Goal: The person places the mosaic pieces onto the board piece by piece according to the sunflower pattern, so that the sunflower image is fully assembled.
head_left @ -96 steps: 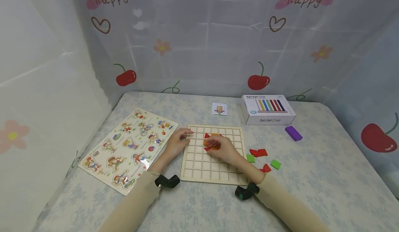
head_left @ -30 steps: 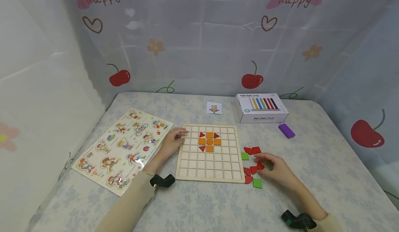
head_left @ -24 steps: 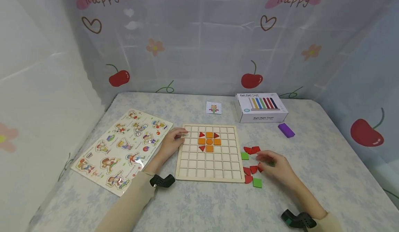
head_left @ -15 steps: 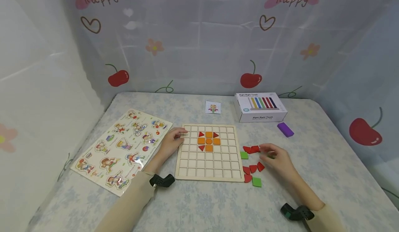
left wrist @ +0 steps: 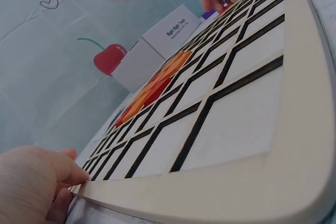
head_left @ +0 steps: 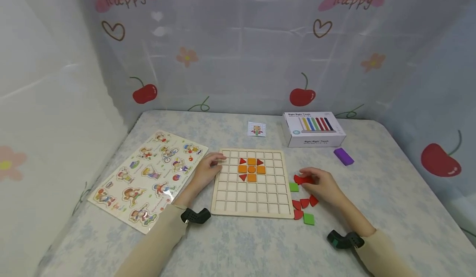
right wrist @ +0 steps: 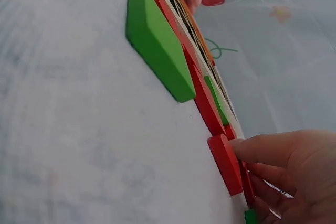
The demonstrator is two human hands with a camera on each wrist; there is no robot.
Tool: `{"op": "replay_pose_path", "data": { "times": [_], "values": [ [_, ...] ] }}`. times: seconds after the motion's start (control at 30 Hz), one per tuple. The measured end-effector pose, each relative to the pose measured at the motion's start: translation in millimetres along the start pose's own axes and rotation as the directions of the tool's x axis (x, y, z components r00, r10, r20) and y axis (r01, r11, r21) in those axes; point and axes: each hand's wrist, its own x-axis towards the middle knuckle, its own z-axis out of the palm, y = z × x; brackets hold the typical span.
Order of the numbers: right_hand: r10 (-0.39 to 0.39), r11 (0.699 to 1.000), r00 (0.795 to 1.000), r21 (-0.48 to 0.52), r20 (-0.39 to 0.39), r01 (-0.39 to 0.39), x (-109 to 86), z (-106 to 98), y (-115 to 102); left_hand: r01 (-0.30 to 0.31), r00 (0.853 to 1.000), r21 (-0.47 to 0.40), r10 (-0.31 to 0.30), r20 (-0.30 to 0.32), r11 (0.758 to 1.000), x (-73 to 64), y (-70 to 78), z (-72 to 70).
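A wooden grid board point(head_left: 247, 196) lies in front of me. On it, orange pieces point(head_left: 251, 178) form a cross around a round orange piece point(head_left: 251, 169), with red triangles point(head_left: 243, 177) at three of its corners. My left hand point(head_left: 205, 173) rests at the board's left edge, fingertips touching the rim, as the left wrist view also shows. Right of the board, my right hand point(head_left: 326, 187) has thumb and fingers around a red piece point(head_left: 306, 180) that they partly cover. Below it lie several red pieces point(head_left: 304, 203) and a green square point(head_left: 308, 219); another green square point(head_left: 293, 187) touches the board's side.
A picture board point(head_left: 148, 177) with cartoon children lies at the left. Behind the grid board is a small pattern card point(head_left: 256, 129). A white box point(head_left: 314, 130) stands at the back right, with a purple block point(head_left: 343, 156) in front of it.
My right hand has gone from the board to the loose pieces on the right, then up to the upper red ones, where its fingers close in. The left hand stays at the board's edge.
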Motion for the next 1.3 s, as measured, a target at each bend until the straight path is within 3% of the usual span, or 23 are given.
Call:
{"op": "replay_pose_path", "data": {
  "times": [0.33, 0.6, 0.83, 1.0, 1.3],
  "values": [
    [0.039, 0.999, 0.999, -0.016, -0.024, -0.039, -0.9, -4.0, 8.9, -0.001, 1.0, -0.01, 0.001, -0.001, 1.0, -0.8, 1.1, -0.7],
    [-0.013, 0.998, 0.999, 0.064, -0.05, 0.016, -0.6, -4.5, 3.1, 0.0, 1.0, -0.013, 0.0, 0.004, 1.0, -0.2, -0.3, -0.5],
    [-0.053, 0.986, 0.998, 0.159, 0.027, 0.048, 2.1, 4.9, -15.6, 0.0, 1.0, -0.002, 0.0, 0.003, 1.0, 1.1, -0.4, -0.6],
    [-0.124, 0.974, 0.989, 0.199, 0.085, 0.105, 7.7, 19.3, -25.2, -0.003, 1.0, -0.008, 0.003, -0.003, 1.0, 0.7, 0.1, 0.1],
    [-0.111, 0.981, 0.993, 0.163, 0.043, 0.103, 6.6, 23.8, -21.9, 0.008, 1.0, -0.002, -0.008, -0.03, 1.0, 0.3, 3.1, 1.2]
  ]
}}
